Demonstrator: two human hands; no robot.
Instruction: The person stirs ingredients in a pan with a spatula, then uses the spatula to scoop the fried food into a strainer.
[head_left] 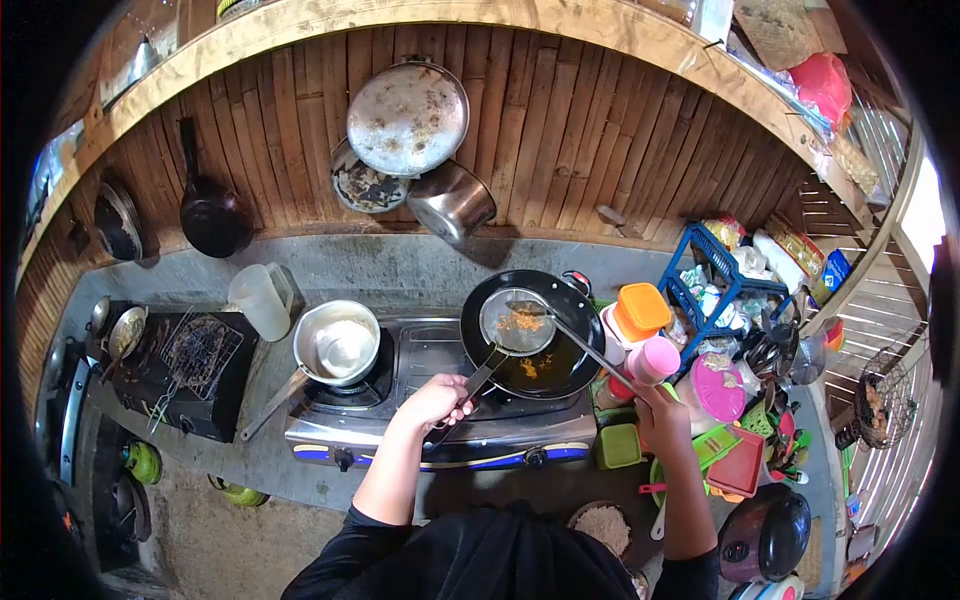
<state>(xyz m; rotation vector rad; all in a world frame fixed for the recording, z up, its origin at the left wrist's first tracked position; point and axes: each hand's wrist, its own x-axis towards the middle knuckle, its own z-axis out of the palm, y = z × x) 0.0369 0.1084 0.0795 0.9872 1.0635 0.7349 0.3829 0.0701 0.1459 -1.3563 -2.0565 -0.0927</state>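
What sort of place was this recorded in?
Probably a home kitchen: there is a two-burner stove, a black wok on it, and a dark frying pan hanging on the slatted wall.

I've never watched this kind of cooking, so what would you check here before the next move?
1. Left hand closed around the strainer's handle: ok.
2. Strainer over the wok: ok, within its rim.
3. Right hand gripping the long-handled metal utensil: ok, its far end at the strainer.
4. All orange bits in the strainer: not ok, some lie in the wok.
5. Flame under the wok: cannot tell, hidden.
6. Saucepan apart from the wok: ok.
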